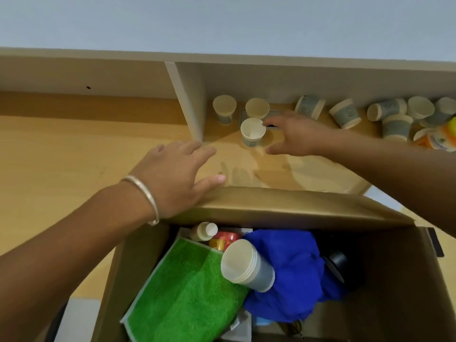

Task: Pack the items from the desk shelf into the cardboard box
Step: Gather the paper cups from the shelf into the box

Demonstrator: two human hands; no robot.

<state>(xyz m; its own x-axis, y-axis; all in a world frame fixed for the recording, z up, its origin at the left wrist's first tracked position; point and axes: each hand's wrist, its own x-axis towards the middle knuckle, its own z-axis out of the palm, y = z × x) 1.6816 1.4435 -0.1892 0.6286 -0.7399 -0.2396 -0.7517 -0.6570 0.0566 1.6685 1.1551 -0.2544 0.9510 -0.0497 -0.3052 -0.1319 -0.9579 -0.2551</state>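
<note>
An open cardboard box stands at the desk's near edge. It holds a green towel, a blue cloth, a stack of paper cups, a small bottle and a red tin. Three upright paper cups stand on the shelf; the nearest cup is just left of my right hand, whose spread fingers reach toward it without holding it. My left hand hovers open above the box's far flap, thumb over its edge.
Several more paper cups, some tipped over, lie along the shelf to the right beside an orange-and-white packet. A white shelf divider stands left of the cups. The wooden desk spreads to the left.
</note>
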